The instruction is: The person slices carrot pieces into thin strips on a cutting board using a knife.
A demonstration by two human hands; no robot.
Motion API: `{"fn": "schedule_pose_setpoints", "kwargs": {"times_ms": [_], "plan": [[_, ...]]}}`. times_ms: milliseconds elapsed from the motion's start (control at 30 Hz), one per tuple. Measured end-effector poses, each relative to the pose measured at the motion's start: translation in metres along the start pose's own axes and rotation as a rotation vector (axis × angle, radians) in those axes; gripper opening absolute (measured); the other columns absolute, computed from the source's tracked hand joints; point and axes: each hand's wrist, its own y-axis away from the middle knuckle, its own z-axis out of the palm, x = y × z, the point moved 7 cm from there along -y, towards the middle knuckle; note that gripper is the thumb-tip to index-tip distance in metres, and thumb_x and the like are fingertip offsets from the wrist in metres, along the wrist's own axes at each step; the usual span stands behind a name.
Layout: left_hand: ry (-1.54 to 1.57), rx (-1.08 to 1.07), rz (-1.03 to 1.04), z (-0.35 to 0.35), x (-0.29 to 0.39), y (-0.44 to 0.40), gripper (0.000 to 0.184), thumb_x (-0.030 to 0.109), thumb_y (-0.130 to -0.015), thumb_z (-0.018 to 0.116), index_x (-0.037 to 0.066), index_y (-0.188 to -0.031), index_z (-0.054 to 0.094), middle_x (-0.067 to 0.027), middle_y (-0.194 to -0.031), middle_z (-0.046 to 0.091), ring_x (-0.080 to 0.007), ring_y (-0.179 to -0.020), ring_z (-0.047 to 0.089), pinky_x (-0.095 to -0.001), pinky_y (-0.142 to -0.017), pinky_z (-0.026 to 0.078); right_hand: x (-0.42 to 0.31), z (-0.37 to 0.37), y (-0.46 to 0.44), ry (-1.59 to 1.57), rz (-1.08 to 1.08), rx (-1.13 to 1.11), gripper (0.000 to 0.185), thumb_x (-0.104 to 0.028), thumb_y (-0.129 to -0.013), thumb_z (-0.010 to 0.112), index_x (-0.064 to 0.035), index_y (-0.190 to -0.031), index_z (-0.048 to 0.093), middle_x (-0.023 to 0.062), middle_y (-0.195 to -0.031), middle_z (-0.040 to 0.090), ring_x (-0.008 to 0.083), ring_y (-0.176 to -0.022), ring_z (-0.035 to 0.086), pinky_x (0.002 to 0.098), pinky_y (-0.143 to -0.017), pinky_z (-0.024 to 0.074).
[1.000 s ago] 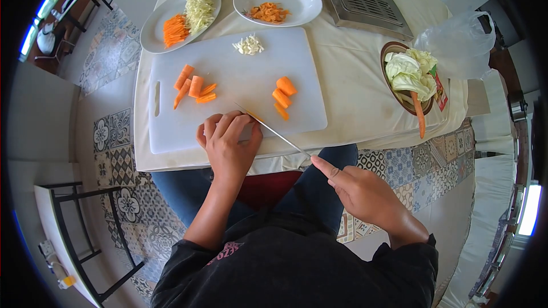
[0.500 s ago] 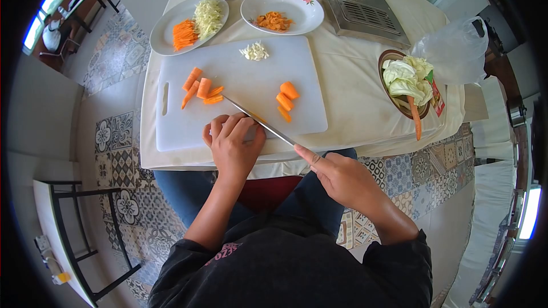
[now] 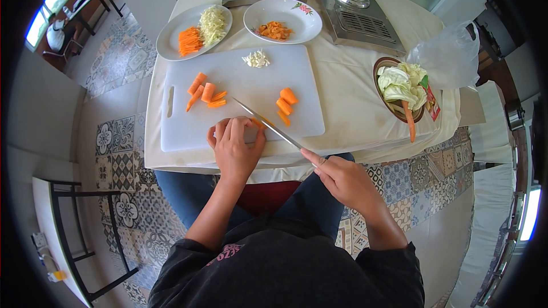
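Note:
Near the front edge of the white cutting board (image 3: 228, 74), my left hand (image 3: 234, 144) presses curled fingers on a carrot piece (image 3: 258, 122), which is mostly hidden. My right hand (image 3: 344, 181) grips a knife (image 3: 274, 128) by its handle, index finger stretched along it. The blade slants across the carrot piece, beside my left fingertips; whether it touches is unclear. Several carrot chunks and sticks (image 3: 209, 92) lie left on the board, and more carrot pieces (image 3: 287, 97) lie right. A small heap of chopped white vegetable (image 3: 256, 59) sits at the back.
Behind the board stand an oval plate (image 3: 167, 48) with shredded carrot and cabbage, and a flowered plate (image 3: 308, 29) with orange peelings. At right are a bowl (image 3: 379, 71) of cabbage with a carrot, and a plastic bag (image 3: 448, 51). Metal stands (image 3: 365, 25) occupy the back. A person sits far left.
The view has shifted slightly, so the board and plates appear lower. My hands keep their holds on the knife and the carrot piece, and the blade stays close to the left fingers.

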Motion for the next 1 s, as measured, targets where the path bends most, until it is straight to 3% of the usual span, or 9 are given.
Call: {"fn": "schedule_pose_setpoints", "kwargs": {"times_ms": [67,167,267,1000], "plan": [[-0.028,0.008,0.027,0.0,0.002,0.0,0.021,0.013,-0.073,0.082,0.016,-0.088,0.067,0.0061,-0.092,0.069,-0.0207,-0.103,0.061,-0.0416,-0.099,0.036,0.003,0.001,-0.003,-0.107,0.001,0.002,0.055,-0.017,-0.098,0.059,-0.0277,-0.151,0.048,0.0129,-0.077,0.061,0.0351,-0.067,0.063,0.0458,-0.065,0.0513],[-0.036,0.027,0.069,0.0,0.004,0.001,0.019,0.013,-0.073,0.082,0.016,-0.087,0.069,0.0074,-0.093,0.071,-0.0198,-0.103,0.061,-0.0412,-0.099,0.036,0.0,0.001,-0.003,-0.159,0.005,-0.005,0.053,-0.013,-0.099,0.058,-0.0218,-0.15,0.049,0.0142,-0.069,0.053,0.0329,-0.065,0.056,0.0432,-0.067,0.0468],[-0.016,0.037,0.097,0.0,0.003,0.002,0.015,0.018,-0.076,0.082,0.017,-0.085,0.07,0.0067,-0.095,0.072,-0.0193,-0.102,0.062,-0.0417,-0.099,0.034,-0.005,0.002,-0.004,-0.171,-0.02,-0.034,0.055,-0.014,-0.099,0.058,-0.0256,-0.152,0.046,0.0147,-0.076,0.062,0.0356,-0.07,0.063,0.0459,-0.068,0.0508],[0.026,0.011,0.056,-0.004,0.0,-0.001,0.017,0.011,-0.071,0.084,0.016,-0.085,0.076,0.0079,-0.095,0.072,-0.0181,-0.1,0.061,-0.0385,-0.099,0.036,-0.006,-0.011,0.003,-0.215,0.041,-0.195,0.064,-0.007,-0.095,0.058,-0.0245,-0.155,0.041,0.0177,-0.069,0.06,0.0353,-0.069,0.062,0.0477,-0.067,0.0501]]}}
